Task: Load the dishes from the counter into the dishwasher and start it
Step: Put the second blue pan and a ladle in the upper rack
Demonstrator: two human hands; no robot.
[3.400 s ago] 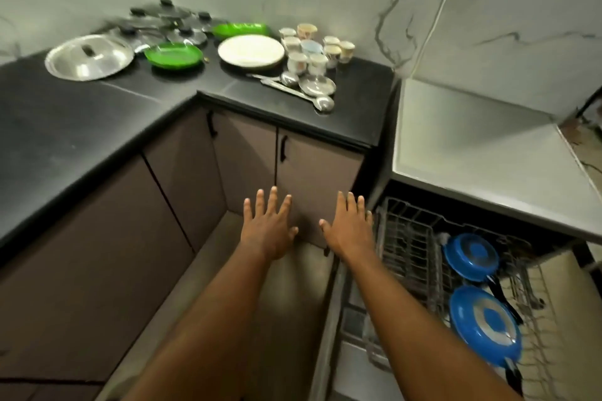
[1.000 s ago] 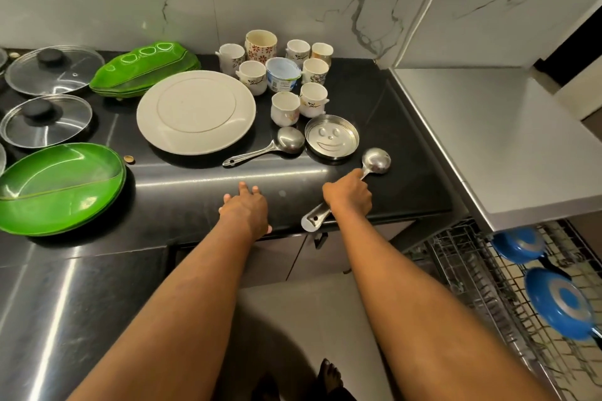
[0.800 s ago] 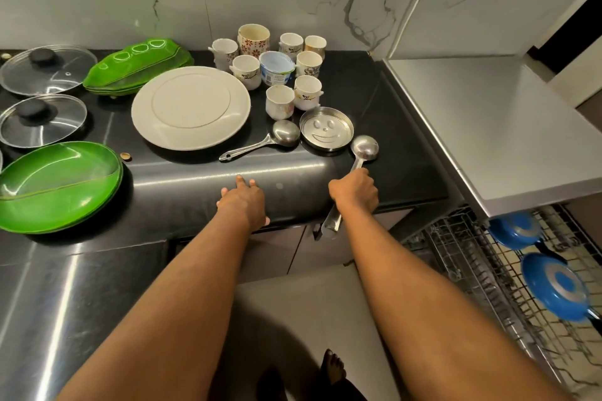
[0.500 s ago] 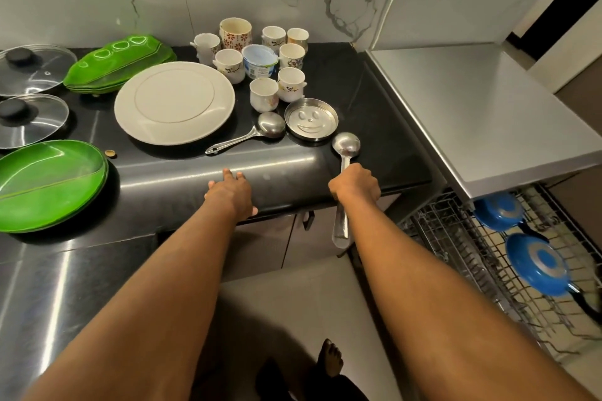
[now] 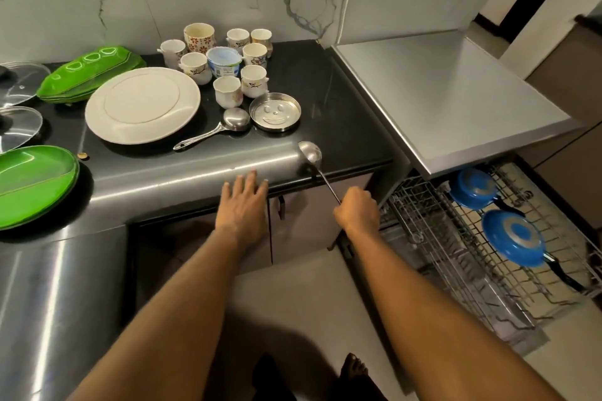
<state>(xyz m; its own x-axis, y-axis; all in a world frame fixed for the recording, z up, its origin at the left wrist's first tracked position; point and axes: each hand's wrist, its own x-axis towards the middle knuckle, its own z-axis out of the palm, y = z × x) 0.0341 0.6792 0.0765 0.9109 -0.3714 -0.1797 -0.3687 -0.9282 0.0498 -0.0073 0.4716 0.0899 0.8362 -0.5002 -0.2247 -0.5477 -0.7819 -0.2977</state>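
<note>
The right grip (image 5: 356, 209), arm stretched forward, is curled round the handle of the steel ladle (image 5: 310, 152). The ladle's bowl sits at the front edge of the black desk (image 5: 342, 127), its handle slanting down off it. The left grip (image 5: 242, 202) lies flat, palm down and holding nothing, with straight fingers reaching the desk's edge.

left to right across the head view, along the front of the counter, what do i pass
green plate → white plate → smiley steel dish → ladle → right hand gripping its handle → dishwasher rack
</note>
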